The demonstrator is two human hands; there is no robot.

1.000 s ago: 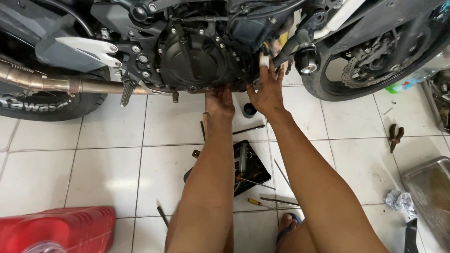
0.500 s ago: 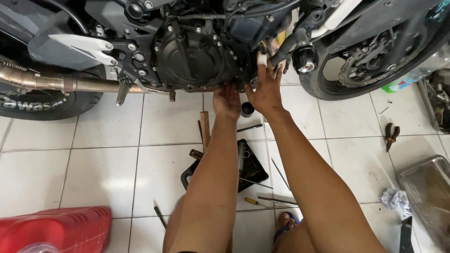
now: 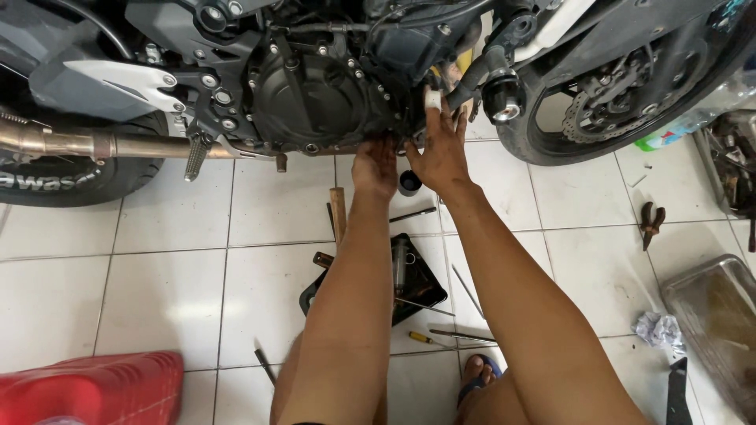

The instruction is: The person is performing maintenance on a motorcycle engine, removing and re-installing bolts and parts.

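Observation:
A black motorcycle stands across the top of the view, its dark engine case (image 3: 323,98) facing me. Both my arms reach under its front lower edge. My left hand (image 3: 375,167), smeared with oil, presses up against the underside of the engine with its fingers hidden. My right hand (image 3: 438,149) is spread on the engine's lower front corner, a finger touching a small white part (image 3: 432,98). What either hand grips is hidden.
A black tool tray (image 3: 409,275) lies on the white tiles between my arms, with a wooden-handled tool (image 3: 338,212) and loose screwdrivers around it. Pliers (image 3: 652,220) and a metal pan (image 3: 713,323) lie right. A red tank (image 3: 94,389) sits bottom left. Exhaust pipe (image 3: 94,145) left.
The view has shifted slightly, the motorcycle sitting a little higher in frame. Both hands stay pressed under the engine, with my right hand's fingers spread a bit higher.

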